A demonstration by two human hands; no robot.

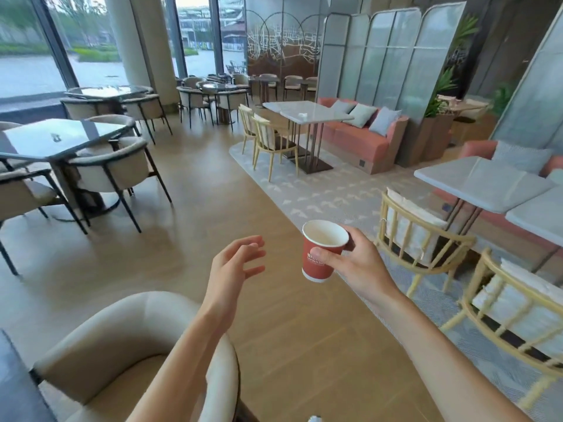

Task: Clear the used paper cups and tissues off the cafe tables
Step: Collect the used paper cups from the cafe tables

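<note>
Right hand (355,261): grips red paper cup (321,254) in mid-air above wooden floor (213,202), thumb across the printed side, fingers (350,239) curled round the far side. Cup upright, slightly tilted, white interior visible, no lid.

Left hand (234,263): raised just left of the cup, apart from it, fingers (254,255) spread and loosely bent, holding nothing.

Below left forearm: rounded beige armchair (122,345), backrest under the arm.

Ahead, right of centre: white tabletop (307,112) with a small white object (302,115) on it, too small to identify; pale wooden chairs (268,138) on its near side, pink sofa (359,138) with grey cushions behind.

Left: dark glass tabletop (64,137) ringed by dark-framed beige chairs.

Right: second white tabletop (481,184) with wooden chairs (420,236) just beside it.
</note>
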